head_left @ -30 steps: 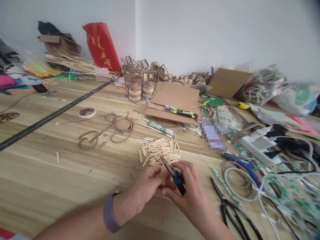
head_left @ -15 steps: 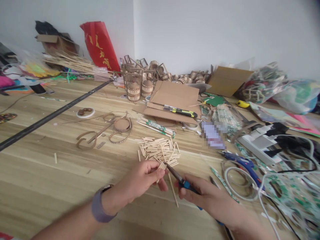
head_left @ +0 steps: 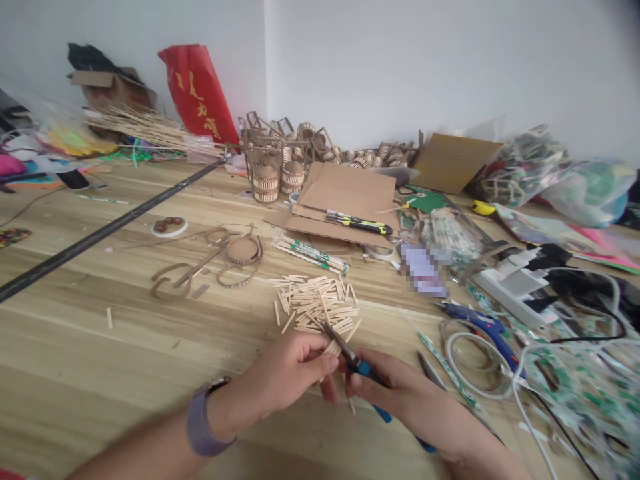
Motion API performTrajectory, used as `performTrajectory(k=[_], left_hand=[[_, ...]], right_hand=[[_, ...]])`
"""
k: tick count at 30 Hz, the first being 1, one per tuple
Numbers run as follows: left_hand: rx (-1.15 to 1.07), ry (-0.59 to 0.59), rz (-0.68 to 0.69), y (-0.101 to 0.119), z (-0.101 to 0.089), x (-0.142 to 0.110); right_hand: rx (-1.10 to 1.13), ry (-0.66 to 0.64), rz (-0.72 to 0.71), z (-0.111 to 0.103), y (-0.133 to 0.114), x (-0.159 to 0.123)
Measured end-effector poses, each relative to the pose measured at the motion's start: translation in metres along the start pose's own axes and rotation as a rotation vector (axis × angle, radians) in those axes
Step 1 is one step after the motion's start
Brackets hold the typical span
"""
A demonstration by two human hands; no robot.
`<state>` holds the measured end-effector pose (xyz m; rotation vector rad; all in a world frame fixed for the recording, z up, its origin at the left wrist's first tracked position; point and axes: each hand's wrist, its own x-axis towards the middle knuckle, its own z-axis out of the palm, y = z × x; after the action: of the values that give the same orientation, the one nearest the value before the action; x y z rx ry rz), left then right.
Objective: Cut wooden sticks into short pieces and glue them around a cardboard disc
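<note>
My left hand (head_left: 287, 373) pinches a thin wooden stick (head_left: 334, 348) near the table's front edge. My right hand (head_left: 397, 390) is wrapped round blue-handled pliers (head_left: 356, 365), whose dark jaws point up-left and meet the stick at my left fingertips. Just beyond both hands lies a loose pile of short cut sticks (head_left: 315, 305) on the wooden table (head_left: 100, 347). A purple band sits on my left wrist.
Black scissors (head_left: 431, 371), a blue glue gun (head_left: 487, 331), white cables and a power strip (head_left: 515, 288) crowd the right. Cardboard sheets with a yellow utility knife (head_left: 357, 223), small stick baskets (head_left: 265, 183) and cardboard rings (head_left: 244, 251) lie further back. A black bar (head_left: 100, 233) crosses the left.
My hands came apart half a second ago, showing a long stick hanging down, then closed together again. The pliers' jaws are back at the stick by my left fingers.
</note>
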<state>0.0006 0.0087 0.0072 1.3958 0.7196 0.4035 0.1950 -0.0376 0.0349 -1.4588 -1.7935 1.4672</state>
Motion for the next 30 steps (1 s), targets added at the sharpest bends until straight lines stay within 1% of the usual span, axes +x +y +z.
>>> performTrajectory(k=[4,12,19,25,28,30], left_hand=[[0.007,-0.008,0.004,-0.003,0.001,0.0],[-0.003,-0.014,0.022,-0.004,0.0,0.002],[0.051,-0.005,0.001,0.001,0.0,0.0],[0.078,-0.01,0.031,-0.003,0.0,0.0],[0.067,-0.029,0.046,-0.003,-0.001,-0.001],[0.076,-0.021,0.042,-0.001,-0.001,-0.001]], right_hand=[[-0.013,0.014,-0.012,0.002,-0.001,0.0],[-0.125,0.041,0.019,0.007,0.003,0.0],[-0.206,0.133,0.076,0.016,0.001,0.003],[-0.228,0.208,0.056,0.022,0.002,0.003],[-0.229,0.22,0.038,0.024,0.003,0.003],[-0.22,0.219,0.032,0.023,0.004,0.004]])
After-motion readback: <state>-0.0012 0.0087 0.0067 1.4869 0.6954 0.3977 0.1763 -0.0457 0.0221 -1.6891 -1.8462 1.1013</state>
